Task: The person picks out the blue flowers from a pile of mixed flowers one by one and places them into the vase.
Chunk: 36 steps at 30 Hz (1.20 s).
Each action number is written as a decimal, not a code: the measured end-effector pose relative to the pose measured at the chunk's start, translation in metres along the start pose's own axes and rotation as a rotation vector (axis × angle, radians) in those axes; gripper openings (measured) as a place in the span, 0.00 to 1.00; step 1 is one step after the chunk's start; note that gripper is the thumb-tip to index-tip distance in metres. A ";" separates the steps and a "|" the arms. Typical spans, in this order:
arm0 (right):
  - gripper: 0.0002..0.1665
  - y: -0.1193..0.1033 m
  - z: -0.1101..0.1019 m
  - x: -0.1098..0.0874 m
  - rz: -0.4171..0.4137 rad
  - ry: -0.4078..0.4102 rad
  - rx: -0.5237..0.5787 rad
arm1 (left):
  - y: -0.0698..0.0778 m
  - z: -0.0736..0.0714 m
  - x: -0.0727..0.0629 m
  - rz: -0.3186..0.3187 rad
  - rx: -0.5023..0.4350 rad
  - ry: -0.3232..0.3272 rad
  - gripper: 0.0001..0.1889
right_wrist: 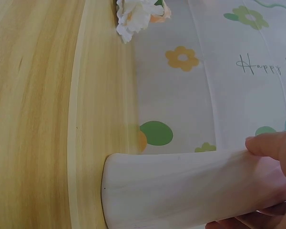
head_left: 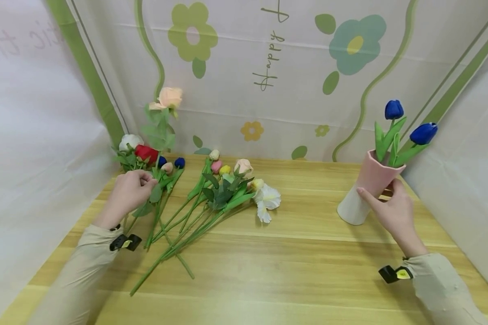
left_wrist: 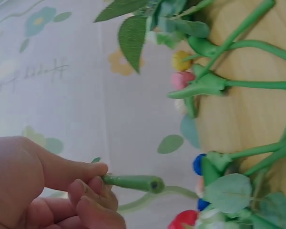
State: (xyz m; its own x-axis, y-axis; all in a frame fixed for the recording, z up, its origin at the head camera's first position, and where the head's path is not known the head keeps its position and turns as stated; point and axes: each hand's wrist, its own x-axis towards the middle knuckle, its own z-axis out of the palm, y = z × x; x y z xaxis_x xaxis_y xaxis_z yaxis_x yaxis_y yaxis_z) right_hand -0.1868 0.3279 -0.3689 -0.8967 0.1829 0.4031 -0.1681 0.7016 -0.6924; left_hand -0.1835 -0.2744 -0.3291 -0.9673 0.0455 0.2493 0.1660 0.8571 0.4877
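Note:
My left hand (head_left: pixel 132 192) pinches the green stem (left_wrist: pixel 133 182) of a peach rose (head_left: pixel 171 97) between thumb and fingers. The rose stands upright above the hand, and the stem's cut end sticks out past the fingertips in the left wrist view. On the right, my right hand (head_left: pixel 392 214) grips a pink and white vase (head_left: pixel 359 196), thumb in front and fingers curled round behind. Two blue tulips (head_left: pixel 394 109) with green leaves stand in the vase, leaning right. The vase's white lower part (right_wrist: pixel 157 191) reaches down to the tabletop in the right wrist view.
Several flowers lie on the wooden table (head_left: pixel 268 280) left of centre, among them a white iris-like bloom (head_left: pixel 267 201) and a pale rose (head_left: pixel 244 167). Beside the left hand are a red rose (head_left: pixel 146 154) and a white flower (head_left: pixel 131 142). A printed curtain (head_left: pixel 227 90) hangs behind.

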 end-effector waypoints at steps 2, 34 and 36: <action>0.39 0.000 0.000 0.000 0.000 0.002 0.000 | 0.006 -0.004 -0.002 0.005 0.008 -0.028 0.11; 0.40 0.001 0.000 0.000 0.002 0.007 -0.011 | 0.082 0.047 -0.042 0.227 -0.015 -0.313 0.09; 0.40 0.002 0.000 0.000 0.000 0.009 -0.010 | 0.081 0.051 -0.042 0.242 0.009 -0.319 0.10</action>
State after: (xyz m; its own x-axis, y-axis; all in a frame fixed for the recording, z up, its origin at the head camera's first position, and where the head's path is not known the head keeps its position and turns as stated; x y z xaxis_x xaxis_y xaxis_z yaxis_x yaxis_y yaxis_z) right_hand -0.1876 0.3288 -0.3702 -0.8930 0.1892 0.4084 -0.1638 0.7085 -0.6864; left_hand -0.1390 -0.1804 -0.3429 -0.9117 0.4024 0.0827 0.3959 0.8066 0.4389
